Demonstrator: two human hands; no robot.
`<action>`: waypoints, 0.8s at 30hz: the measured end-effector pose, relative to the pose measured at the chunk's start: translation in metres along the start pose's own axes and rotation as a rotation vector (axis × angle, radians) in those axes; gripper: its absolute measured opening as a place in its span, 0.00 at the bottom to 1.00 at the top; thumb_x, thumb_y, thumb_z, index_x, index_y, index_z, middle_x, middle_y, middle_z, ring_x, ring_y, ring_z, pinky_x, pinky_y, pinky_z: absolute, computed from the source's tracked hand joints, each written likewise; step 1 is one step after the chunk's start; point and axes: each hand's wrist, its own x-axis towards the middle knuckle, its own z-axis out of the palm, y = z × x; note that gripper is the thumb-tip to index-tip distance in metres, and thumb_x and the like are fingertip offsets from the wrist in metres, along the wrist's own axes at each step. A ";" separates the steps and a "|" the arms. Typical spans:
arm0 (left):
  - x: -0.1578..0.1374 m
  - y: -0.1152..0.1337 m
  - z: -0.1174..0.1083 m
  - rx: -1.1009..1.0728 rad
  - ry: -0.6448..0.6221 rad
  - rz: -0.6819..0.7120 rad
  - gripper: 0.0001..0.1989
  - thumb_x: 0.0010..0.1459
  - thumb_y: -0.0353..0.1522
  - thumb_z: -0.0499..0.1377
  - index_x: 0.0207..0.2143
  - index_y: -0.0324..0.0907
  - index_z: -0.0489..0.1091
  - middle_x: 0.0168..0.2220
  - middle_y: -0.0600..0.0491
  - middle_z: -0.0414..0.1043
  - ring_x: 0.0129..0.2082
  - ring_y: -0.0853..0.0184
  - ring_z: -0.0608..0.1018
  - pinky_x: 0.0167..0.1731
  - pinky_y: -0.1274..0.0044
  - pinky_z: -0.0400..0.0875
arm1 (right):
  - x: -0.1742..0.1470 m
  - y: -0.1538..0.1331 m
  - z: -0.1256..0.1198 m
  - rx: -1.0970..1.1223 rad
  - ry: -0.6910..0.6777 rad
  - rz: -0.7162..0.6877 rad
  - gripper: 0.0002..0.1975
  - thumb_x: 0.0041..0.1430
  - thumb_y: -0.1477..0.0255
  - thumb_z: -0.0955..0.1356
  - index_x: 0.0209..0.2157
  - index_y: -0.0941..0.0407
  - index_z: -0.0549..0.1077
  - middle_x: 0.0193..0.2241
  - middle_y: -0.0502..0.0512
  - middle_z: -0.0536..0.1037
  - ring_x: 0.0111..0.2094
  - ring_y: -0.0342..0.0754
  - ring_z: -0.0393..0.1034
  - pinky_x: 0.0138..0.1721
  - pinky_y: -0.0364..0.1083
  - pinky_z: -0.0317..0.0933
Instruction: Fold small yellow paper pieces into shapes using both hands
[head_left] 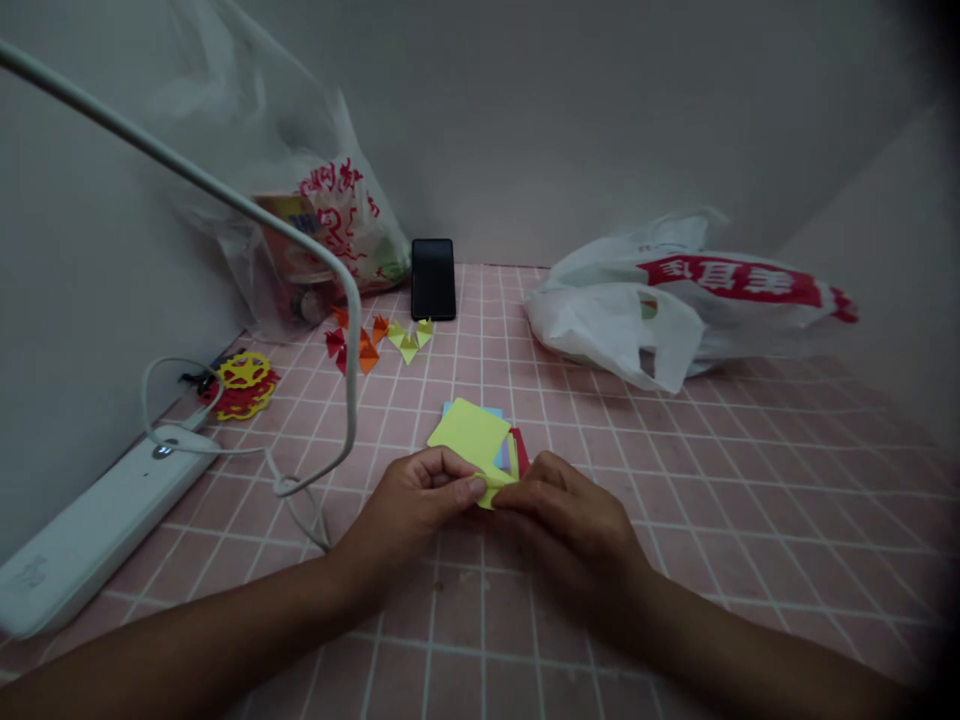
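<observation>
My left hand (pixel 420 490) pinches a small folded yellow paper (pixel 496 488) between thumb and forefinger. From the other side, my right hand (pixel 577 510) grips the same paper with its fingers curled over it. Just beyond my fingers lies a loose stack of coloured paper squares, with a yellow square (pixel 469 430) on top. Edges of a red sheet (pixel 521 450) and a blue sheet (pixel 491 411) stick out beneath it. Farther back, several folded paper pieces sit in a group: red (pixel 337 348), orange (pixel 367 352) and yellow (pixel 408 345).
At the back stand a black phone (pixel 433 280) and a filled clear plastic bag (pixel 300 240). A white plastic bag (pixel 615 320) lies at right. Along the left are a white power strip (pixel 105 530), yellow-and-red cutouts (pixel 244 385) and a white cable rod (pixel 349 380) crossing the view.
</observation>
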 end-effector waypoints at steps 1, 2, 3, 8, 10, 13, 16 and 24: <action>0.000 0.000 0.000 0.002 -0.004 0.002 0.11 0.46 0.34 0.69 0.26 0.38 0.70 0.26 0.56 0.75 0.26 0.72 0.74 0.32 0.79 0.68 | 0.001 -0.001 -0.001 0.007 -0.011 0.026 0.07 0.61 0.82 0.66 0.36 0.57 0.74 0.27 0.50 0.69 0.29 0.43 0.64 0.28 0.42 0.58; 0.000 0.000 0.000 0.007 -0.009 0.004 0.11 0.46 0.34 0.68 0.26 0.38 0.70 0.26 0.56 0.75 0.27 0.72 0.75 0.32 0.79 0.68 | 0.001 -0.002 -0.002 0.010 -0.025 0.050 0.07 0.61 0.82 0.66 0.36 0.57 0.74 0.27 0.51 0.69 0.30 0.44 0.64 0.30 0.43 0.59; 0.001 0.000 0.000 0.015 -0.016 0.004 0.11 0.46 0.34 0.68 0.26 0.38 0.70 0.26 0.56 0.75 0.27 0.72 0.75 0.32 0.79 0.68 | 0.002 -0.002 -0.002 0.010 -0.035 0.071 0.07 0.61 0.81 0.66 0.35 0.56 0.74 0.28 0.51 0.70 0.30 0.45 0.65 0.31 0.43 0.59; 0.001 0.001 0.001 0.048 -0.028 -0.007 0.10 0.45 0.34 0.68 0.26 0.38 0.71 0.26 0.55 0.76 0.27 0.70 0.76 0.34 0.77 0.68 | 0.001 -0.001 -0.002 -0.009 -0.030 0.109 0.06 0.61 0.80 0.66 0.32 0.56 0.72 0.29 0.52 0.70 0.33 0.47 0.65 0.33 0.46 0.60; 0.000 0.002 0.002 0.050 -0.029 -0.010 0.11 0.45 0.34 0.68 0.26 0.38 0.71 0.25 0.55 0.76 0.27 0.70 0.76 0.33 0.77 0.69 | -0.001 0.000 -0.001 -0.023 -0.022 0.127 0.06 0.61 0.80 0.66 0.32 0.56 0.72 0.29 0.53 0.70 0.34 0.48 0.65 0.34 0.47 0.60; 0.001 0.001 0.003 0.046 -0.037 -0.009 0.11 0.45 0.35 0.69 0.26 0.38 0.71 0.25 0.55 0.76 0.26 0.70 0.76 0.33 0.77 0.69 | -0.002 -0.001 0.000 -0.023 -0.008 0.150 0.06 0.60 0.80 0.66 0.31 0.56 0.72 0.29 0.53 0.69 0.34 0.49 0.64 0.34 0.47 0.60; 0.001 0.000 0.002 0.051 -0.047 0.009 0.11 0.45 0.35 0.69 0.26 0.38 0.71 0.25 0.55 0.76 0.26 0.71 0.76 0.32 0.78 0.69 | -0.002 -0.002 0.001 -0.006 0.010 0.187 0.06 0.59 0.80 0.66 0.30 0.57 0.71 0.30 0.53 0.68 0.34 0.49 0.64 0.34 0.47 0.60; 0.002 0.001 0.004 0.037 -0.070 -0.023 0.14 0.42 0.36 0.70 0.27 0.37 0.73 0.24 0.55 0.77 0.26 0.70 0.77 0.34 0.76 0.71 | -0.003 0.001 0.000 -0.018 -0.024 0.166 0.08 0.60 0.81 0.66 0.33 0.55 0.72 0.36 0.55 0.68 0.39 0.50 0.65 0.38 0.49 0.62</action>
